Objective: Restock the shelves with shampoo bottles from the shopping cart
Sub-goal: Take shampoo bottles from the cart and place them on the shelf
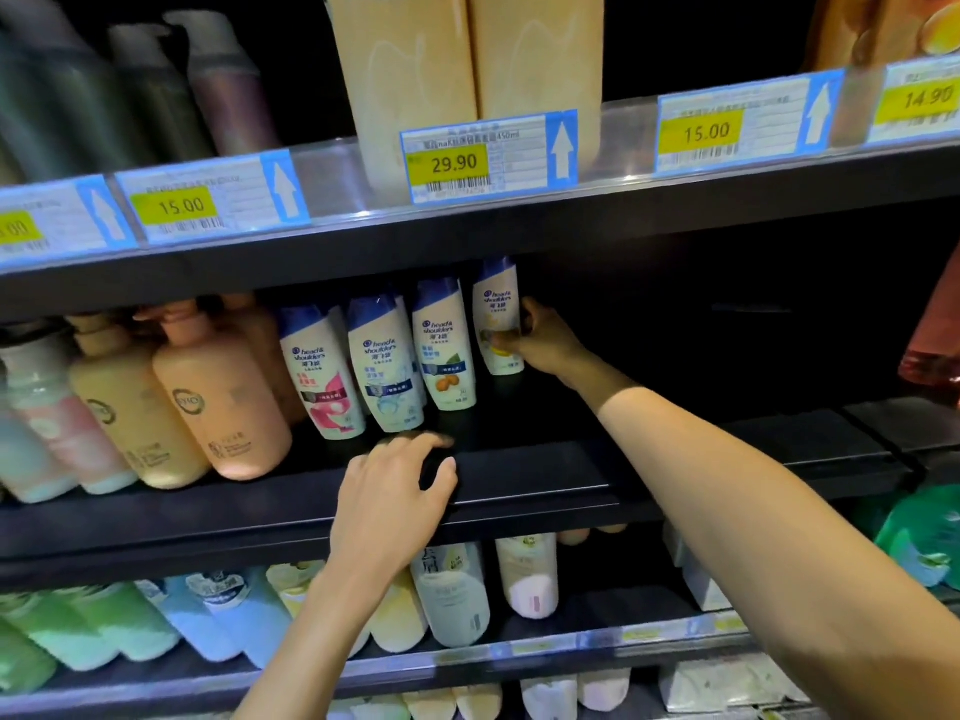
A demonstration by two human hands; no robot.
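Right hand (540,345) clamped on end shampoo bottle (497,314); left hand (395,496) relaxed on shelf edge (571,472); room rightward.

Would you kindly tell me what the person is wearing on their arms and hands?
Nothing that shows. The left hand and right hand are ungloved, with no rings on the fingers in view. The left forearm and right forearm are bare to the frame's edge: no sleeve, watch or bracelet. The upper arms are out of the picture.
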